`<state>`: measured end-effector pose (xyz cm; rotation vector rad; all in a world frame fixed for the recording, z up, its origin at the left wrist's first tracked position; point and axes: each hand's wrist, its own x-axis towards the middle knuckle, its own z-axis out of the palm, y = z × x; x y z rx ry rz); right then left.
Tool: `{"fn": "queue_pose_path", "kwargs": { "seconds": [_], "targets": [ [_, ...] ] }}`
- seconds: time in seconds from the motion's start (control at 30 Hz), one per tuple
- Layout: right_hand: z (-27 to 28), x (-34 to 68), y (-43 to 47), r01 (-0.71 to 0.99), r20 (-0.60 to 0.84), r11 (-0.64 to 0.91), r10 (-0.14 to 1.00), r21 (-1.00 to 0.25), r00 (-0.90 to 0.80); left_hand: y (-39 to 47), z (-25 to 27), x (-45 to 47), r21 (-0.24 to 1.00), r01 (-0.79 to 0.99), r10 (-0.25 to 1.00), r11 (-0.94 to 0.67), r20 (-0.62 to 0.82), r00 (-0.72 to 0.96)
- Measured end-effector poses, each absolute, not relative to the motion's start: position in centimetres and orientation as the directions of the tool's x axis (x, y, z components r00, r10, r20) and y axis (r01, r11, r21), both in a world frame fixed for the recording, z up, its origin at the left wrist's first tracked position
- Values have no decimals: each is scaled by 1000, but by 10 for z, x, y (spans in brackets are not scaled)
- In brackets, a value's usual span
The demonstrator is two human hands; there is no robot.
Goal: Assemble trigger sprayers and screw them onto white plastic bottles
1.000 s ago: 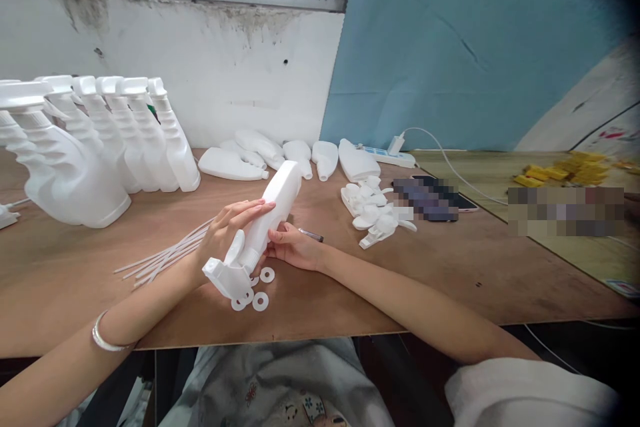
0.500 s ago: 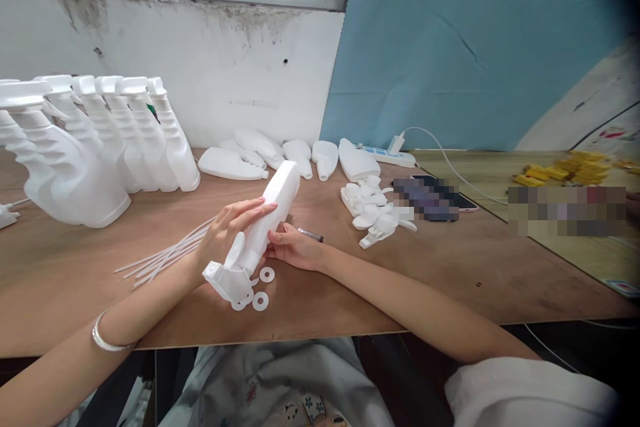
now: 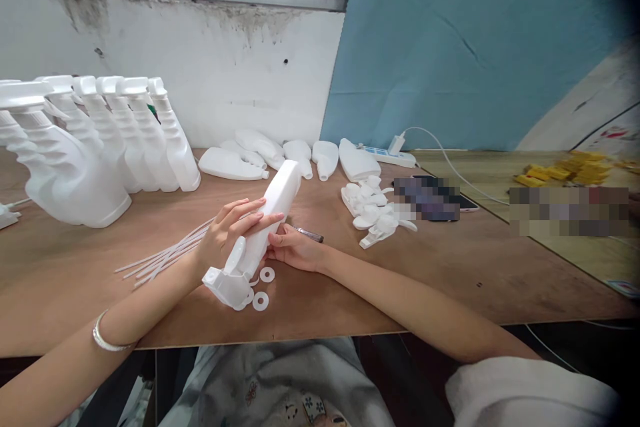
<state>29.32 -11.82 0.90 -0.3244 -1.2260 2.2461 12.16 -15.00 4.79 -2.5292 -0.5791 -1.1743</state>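
A white spray bottle (image 3: 284,188) lies tilted between my hands, its base up and away from me and its trigger head (image 3: 227,285) low and toward me. My left hand (image 3: 225,230) is on its left side, fingers laid over the bottle body. From the right, my right hand (image 3: 295,247) holds the bottle near its neck, thumb on the side and the other fingers partly hidden beneath. Flat white ring washers (image 3: 267,274) lie by the trigger head, some partly covered by it. Thin white tubes (image 3: 165,255) lie beside my left forearm.
Several assembled spray bottles (image 3: 105,147) stand at the left. Along the wall lie empty white bottles (image 3: 233,164). Loose trigger heads (image 3: 377,210) are heaped right of centre, near phones (image 3: 467,202) and a power strip (image 3: 395,159). Yellow pieces (image 3: 575,168) sit far right.
My left hand's fingers have shifted on the bottle, with more of them spread across its body now. The bottle and my right hand have hardly moved.
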Motion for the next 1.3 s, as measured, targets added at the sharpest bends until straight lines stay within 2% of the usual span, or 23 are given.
{"fn": "queue_pose_path", "kwargs": {
  "seconds": [0.27,0.5,0.7,0.83,0.97,1.0,1.07,1.13,1.17,1.27,1.3],
  "targets": [
    [14,292,-121,-366,44,-459,575,-810,-817,-152,50,121,-69,455,249,-888,758,602],
    [13,291,-121,-368,43,-464,574,-806,-818,-153,47,122,-120,516,240,-848,781,577],
    [9,290,-118,-371,10,-476,604,-798,-797,-150,38,129,26,567,307,-823,860,408],
    [11,292,-119,-338,69,-410,547,-847,-834,-153,55,124,88,569,344,-817,867,360],
    [15,294,-119,-321,87,-389,511,-864,-855,-158,86,115,-8,624,332,-782,841,427],
    [16,295,-119,-315,79,-392,513,-865,-855,-158,93,113,21,626,329,-780,864,381],
    [16,295,-118,-308,66,-395,520,-866,-852,-155,106,111,200,573,327,-795,936,127],
    [16,295,-118,-307,62,-396,524,-866,-850,-149,120,109,351,473,332,-808,935,-126],
    [16,295,-118,-306,60,-396,525,-866,-849,-145,129,107,388,446,352,-806,921,-165],
    [15,294,-118,-301,52,-400,526,-866,-849,-134,159,102,323,387,224,-863,933,-281],
    [15,294,-118,-300,50,-402,527,-865,-848,-131,170,101,339,383,242,-859,929,-280]
  ]
}}
